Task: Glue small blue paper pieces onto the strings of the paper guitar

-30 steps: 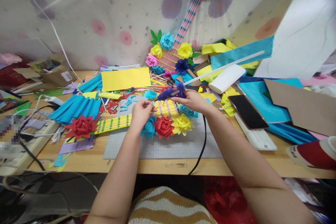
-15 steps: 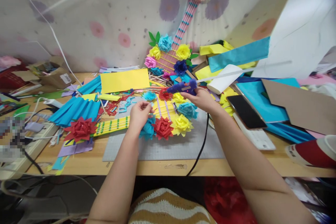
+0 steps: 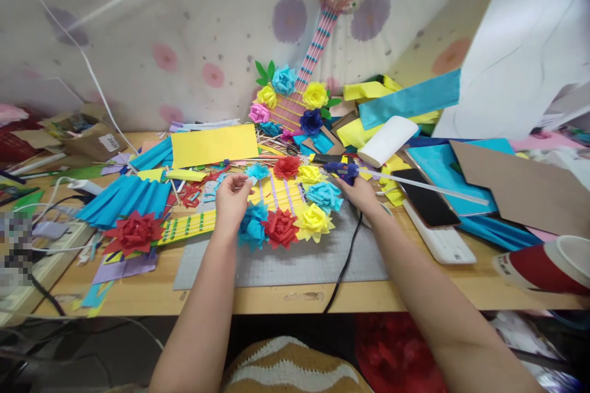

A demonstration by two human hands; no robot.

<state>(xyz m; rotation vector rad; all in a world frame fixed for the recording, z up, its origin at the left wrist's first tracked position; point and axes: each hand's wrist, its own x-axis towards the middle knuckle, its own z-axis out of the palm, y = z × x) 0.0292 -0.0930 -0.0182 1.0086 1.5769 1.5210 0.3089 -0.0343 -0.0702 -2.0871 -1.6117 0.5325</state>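
My right hand (image 3: 358,192) grips a blue hot glue gun (image 3: 342,170); a long pale glue stick (image 3: 428,186) juts from its back toward the right. The gun is at the right end of a yellow paper guitar (image 3: 276,193) decorated with paper flowers. Above the guitar's left part, my left hand (image 3: 233,199) is closed in a pinch, with a tiny pale bit at the fingertips that I cannot make out. Near that hand are a blue flower (image 3: 252,226) and a red flower (image 3: 282,228). Another red flower (image 3: 133,232) covers the guitar's head.
A grey cutting mat (image 3: 276,273) lies under the guitar. Behind leans a pink paper guitar (image 3: 316,52). Blue crepe paper (image 3: 124,196) and a yellow sheet (image 3: 214,146) lie left. A phone (image 3: 426,196) and a tilted paper cup (image 3: 544,264) are right. A black cord (image 3: 343,267) crosses the table edge.
My right hand has drawn the glue gun rightward, and its glue stick now slopes downward instead of upward. The left hand stays pinched near the guitar, slightly turned. The whole view has shifted a little.
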